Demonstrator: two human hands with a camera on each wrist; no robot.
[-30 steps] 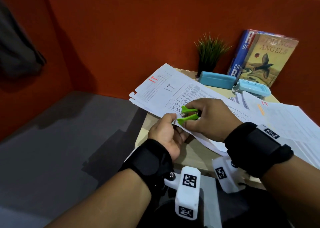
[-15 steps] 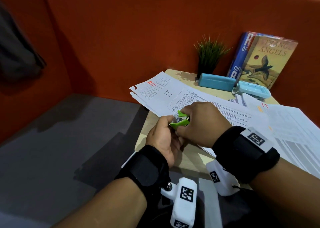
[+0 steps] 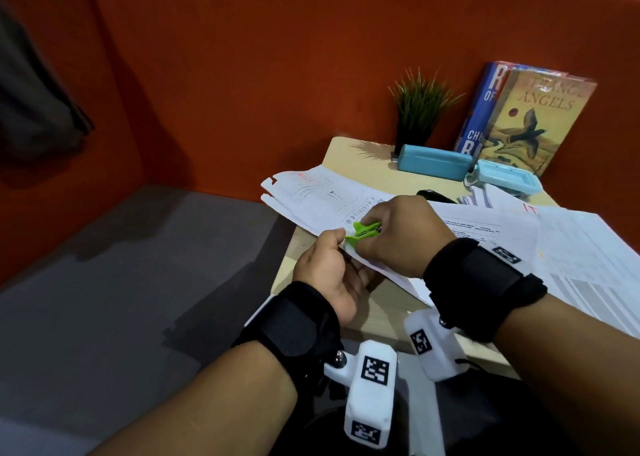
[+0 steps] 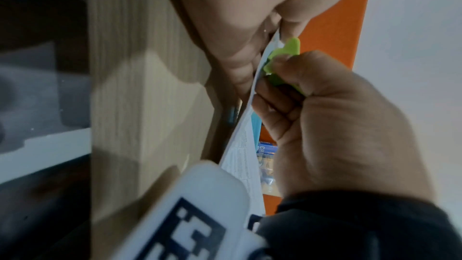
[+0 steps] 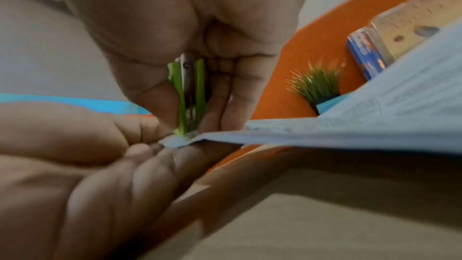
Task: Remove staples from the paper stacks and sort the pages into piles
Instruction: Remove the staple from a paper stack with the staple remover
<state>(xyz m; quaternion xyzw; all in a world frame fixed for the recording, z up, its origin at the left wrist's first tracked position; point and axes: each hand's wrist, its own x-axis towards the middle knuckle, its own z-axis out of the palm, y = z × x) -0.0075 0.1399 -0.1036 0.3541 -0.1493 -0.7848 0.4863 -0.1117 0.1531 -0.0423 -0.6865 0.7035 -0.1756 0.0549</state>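
A stapled paper stack (image 3: 318, 202) lies across the left end of the small wooden table (image 3: 360, 157), its near corner lifted off the edge. My left hand (image 3: 329, 265) pinches that corner (image 5: 175, 142) between thumb and fingers. My right hand (image 3: 401, 234) grips a green staple remover (image 3: 362, 234), squeezed nearly closed, its metal claws (image 5: 190, 126) pressed onto the same corner. The staple itself is hidden under the claws. In the left wrist view the green staple remover (image 4: 285, 60) sits against the paper edge (image 4: 250, 126).
More loose printed pages (image 3: 585, 258) spread over the table's right side. Two light blue cases (image 3: 433, 161) (image 3: 505, 180), a small potted plant (image 3: 419, 109) and two books (image 3: 533, 119) stand at the back against the orange wall. A black object (image 3: 433, 196) lies behind my right hand.
The staple remover went from spread open to squeezed on the stack's corner. Both hands have stayed together at the table's near left edge, shifting only slightly.
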